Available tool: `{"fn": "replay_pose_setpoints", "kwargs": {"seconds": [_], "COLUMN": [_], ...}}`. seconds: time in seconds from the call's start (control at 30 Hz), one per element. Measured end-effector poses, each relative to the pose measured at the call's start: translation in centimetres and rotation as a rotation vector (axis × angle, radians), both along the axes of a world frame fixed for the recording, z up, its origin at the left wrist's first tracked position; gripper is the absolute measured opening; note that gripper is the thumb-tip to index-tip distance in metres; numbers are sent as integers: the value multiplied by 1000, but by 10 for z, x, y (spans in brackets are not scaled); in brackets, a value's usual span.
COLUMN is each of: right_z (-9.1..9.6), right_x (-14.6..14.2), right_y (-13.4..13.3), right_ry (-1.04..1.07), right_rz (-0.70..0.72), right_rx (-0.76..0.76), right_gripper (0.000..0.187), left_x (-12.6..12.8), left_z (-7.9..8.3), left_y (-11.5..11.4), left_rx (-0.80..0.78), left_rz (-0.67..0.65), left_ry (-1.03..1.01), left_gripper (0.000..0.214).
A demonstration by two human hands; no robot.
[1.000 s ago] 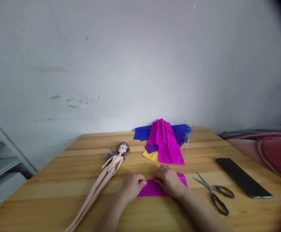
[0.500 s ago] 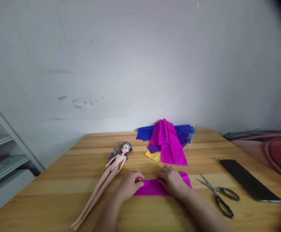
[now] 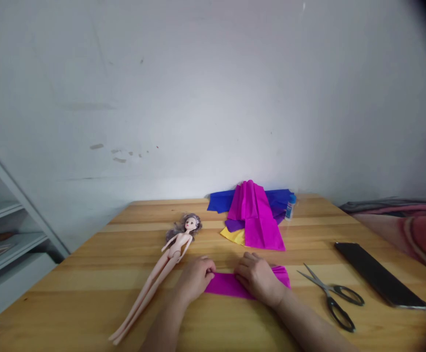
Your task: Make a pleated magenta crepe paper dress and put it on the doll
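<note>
A folded strip of magenta crepe paper (image 3: pixel 228 285) lies on the wooden table in front of me. My left hand (image 3: pixel 198 277) is closed, its thumb and fingers pinching the strip's left end. Across the middle of the strip, my right hand (image 3: pixel 259 278) curls its fingers down and grips the paper; its fingertips are partly hidden. Pleated layers of the same paper show past the right hand. To the left lies an undressed doll (image 3: pixel 167 264) with greyish hair, its head toward the wall.
Magenta, blue, purple and yellow paper sheets (image 3: pixel 259 225) are heaped by the wall beside a glue stick (image 3: pixel 290 208). Partly spread scissors (image 3: pixel 326 288) and a long black flat object (image 3: pixel 379 276) lie on the right. A shelf (image 3: pixel 11 244) stands at left; someone's limb (image 3: pixel 385 225) shows at right.
My left hand has closed onto the strip's left end. The right hand has shifted slightly left, and the strip's near edge now slants.
</note>
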State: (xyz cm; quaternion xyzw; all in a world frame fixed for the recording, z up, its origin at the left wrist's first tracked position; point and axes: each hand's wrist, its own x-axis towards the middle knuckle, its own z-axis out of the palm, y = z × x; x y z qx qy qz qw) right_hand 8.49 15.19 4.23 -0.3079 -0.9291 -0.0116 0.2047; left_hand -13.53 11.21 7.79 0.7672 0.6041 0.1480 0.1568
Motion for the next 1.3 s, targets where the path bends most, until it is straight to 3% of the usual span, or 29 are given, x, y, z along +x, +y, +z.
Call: {"fn": "replay_pose_setpoints", "kwargs": {"seconds": [0.53, 0.83, 1.3], "right_z": [2, 1, 1], "right_x": [-4, -4, -5], "right_y": [-9, -10, -11], "right_ry": [-105, -109, -103], "right_rz": [121, 146, 149], "right_rx": [212, 235, 227], "right_gripper": [18, 15, 19], "left_x": [-7, -12, -14], "left_z": [6, -1, -11], "left_y": [-2, -7, -10], "left_rx": [-10, 58, 89], "left_rz": [-10, -74, 34], "left_ry": [196, 323, 345], "left_gripper": [23, 30, 28]}}
